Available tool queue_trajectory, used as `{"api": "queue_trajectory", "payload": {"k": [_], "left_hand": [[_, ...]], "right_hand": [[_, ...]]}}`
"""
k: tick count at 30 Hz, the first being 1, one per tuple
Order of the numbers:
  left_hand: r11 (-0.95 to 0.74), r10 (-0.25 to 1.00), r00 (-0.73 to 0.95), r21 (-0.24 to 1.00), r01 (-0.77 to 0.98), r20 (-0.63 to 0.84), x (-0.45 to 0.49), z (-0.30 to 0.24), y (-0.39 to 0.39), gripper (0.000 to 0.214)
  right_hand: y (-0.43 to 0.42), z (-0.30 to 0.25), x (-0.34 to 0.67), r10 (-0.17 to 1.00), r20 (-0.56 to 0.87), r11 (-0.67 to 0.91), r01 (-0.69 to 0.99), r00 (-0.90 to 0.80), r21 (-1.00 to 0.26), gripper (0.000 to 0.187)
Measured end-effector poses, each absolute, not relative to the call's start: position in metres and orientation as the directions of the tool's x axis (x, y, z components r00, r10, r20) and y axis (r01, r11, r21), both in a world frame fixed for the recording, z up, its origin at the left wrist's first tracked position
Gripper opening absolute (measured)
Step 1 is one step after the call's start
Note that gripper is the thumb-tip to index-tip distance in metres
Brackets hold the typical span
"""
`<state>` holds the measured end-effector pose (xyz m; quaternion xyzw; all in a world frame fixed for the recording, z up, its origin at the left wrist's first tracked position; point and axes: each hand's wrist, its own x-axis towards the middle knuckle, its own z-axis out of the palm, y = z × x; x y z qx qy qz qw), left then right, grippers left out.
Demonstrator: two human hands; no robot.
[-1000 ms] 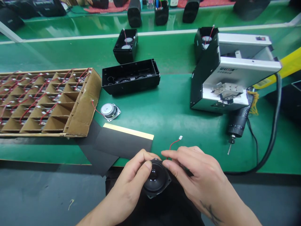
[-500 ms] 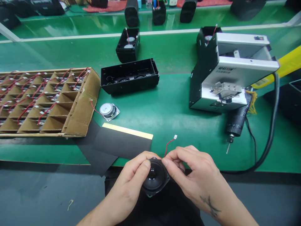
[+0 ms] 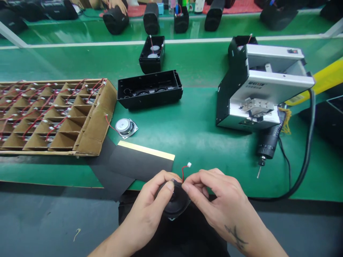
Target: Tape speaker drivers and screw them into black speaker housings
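Note:
Just over the table's front edge, my left hand [image 3: 154, 203] grips a round black speaker driver [image 3: 175, 205], thumb on its face and fingers behind. The driver's cone side is turned up toward me. My right hand [image 3: 214, 192] pinches at the driver's upper right rim, thumb and forefinger closed. Right by those fingertips a short red wire [image 3: 183, 172] rises, ending in a white connector [image 3: 189, 164]. Whether the fingertips hold the rim alone or the wire too is hidden. A second speaker driver [image 3: 125, 126] lies magnet up on the table, its red wire toward the carton.
A partitioned carton [image 3: 92, 132] of wired drivers stands left. Black sheets [image 3: 142, 164], one with a yellow strip, lie before me. Behind are black speaker housings [image 3: 150, 101]. A silver machine [image 3: 268, 85] and electric screwdriver [image 3: 268, 141] are right. A co-worker's hand [image 3: 118, 5] touches a housing.
The driver has tilted, and its red wire and connector have shifted left and lower. Both hands stay on it. At the far side, a co-worker's hand and another black housing have appeared.

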<state>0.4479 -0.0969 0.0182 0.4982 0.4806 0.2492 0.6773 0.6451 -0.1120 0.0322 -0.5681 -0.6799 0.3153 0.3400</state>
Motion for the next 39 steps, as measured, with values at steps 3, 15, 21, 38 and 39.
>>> {"api": "queue_trajectory", "payload": {"k": [3,15,21,38,39], "left_hand": [[0.441,0.779,0.427,0.885,0.148,-0.459,0.445,0.022,-0.098,0.032],[0.441,0.753,0.434,0.869,0.224,-0.494,0.428,0.024,-0.096,0.041],[0.564,0.693,0.537,0.826,0.014,-0.482,0.422,0.014,-0.098,0.033],[0.613,0.666,0.555,0.790,-0.027,-0.498,0.425,0.025,-0.101,0.035],[0.606,0.675,0.546,0.795,-0.025,-0.497,0.425,0.024,-0.102,0.036]], "right_hand": [[-0.110,0.030,0.646,0.982,0.104,0.176,0.557,-0.158,-0.811,0.011],[-0.085,0.052,0.652,0.918,-0.051,0.269,0.710,-0.394,-0.651,0.024],[-0.079,0.057,0.649,0.901,-0.054,0.278,0.668,-0.431,-0.690,0.019],[-0.077,0.057,0.646,0.922,-0.017,0.253,0.633,-0.388,-0.732,0.023],[-0.076,0.056,0.646,0.923,-0.018,0.250,0.634,-0.384,-0.732,0.023]]}}
